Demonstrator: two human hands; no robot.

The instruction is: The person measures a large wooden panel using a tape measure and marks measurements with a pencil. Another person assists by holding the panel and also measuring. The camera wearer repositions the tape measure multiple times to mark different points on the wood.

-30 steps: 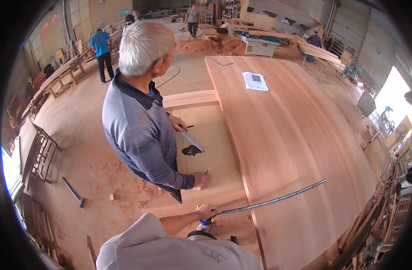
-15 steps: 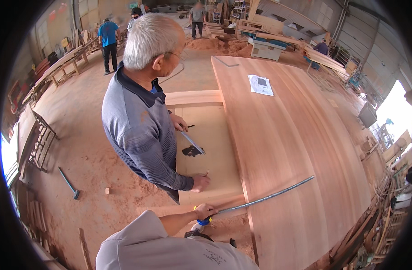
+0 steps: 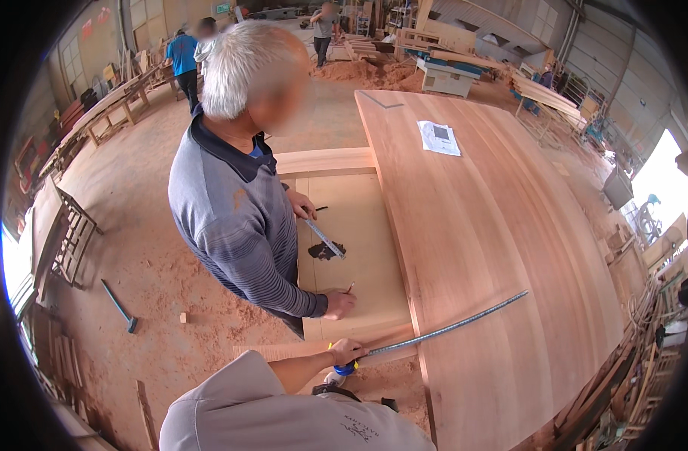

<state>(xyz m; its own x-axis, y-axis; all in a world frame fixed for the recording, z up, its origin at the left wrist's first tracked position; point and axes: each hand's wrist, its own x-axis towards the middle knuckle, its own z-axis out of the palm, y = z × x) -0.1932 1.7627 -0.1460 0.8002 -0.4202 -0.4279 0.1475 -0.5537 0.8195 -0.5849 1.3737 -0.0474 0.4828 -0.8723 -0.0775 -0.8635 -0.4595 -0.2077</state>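
Observation:
My left hand [image 3: 348, 351] reaches over from the lower left, its fingers closed around a blue-and-yellow tape measure [image 3: 345, 369]. A long grey blade [image 3: 449, 325] runs from it across the near part of a wide reddish wood panel [image 3: 479, 225]. My right hand is not visible. Ahead and to the left, a co-worker leans over a pale recessed board [image 3: 359, 218]. In one hand this person holds a light measuring strip [image 3: 325, 239] above a dark irregular patch [image 3: 327, 252]. A pencil [image 3: 350, 287] is in the other hand.
A printed sheet [image 3: 438, 138] and a dark angled piece [image 3: 380, 100] lie on the panel's far part. On the dusty floor at left are a hammer [image 3: 121, 308] and a small wood block [image 3: 184, 318]. Other people, timber stacks and a bench machine [image 3: 447, 74] stand farther back.
The co-worker's pencil hand has shifted slightly, and the pencil now points upward. In the background, people have changed posture. My left hand keeps its hold on the tape measure.

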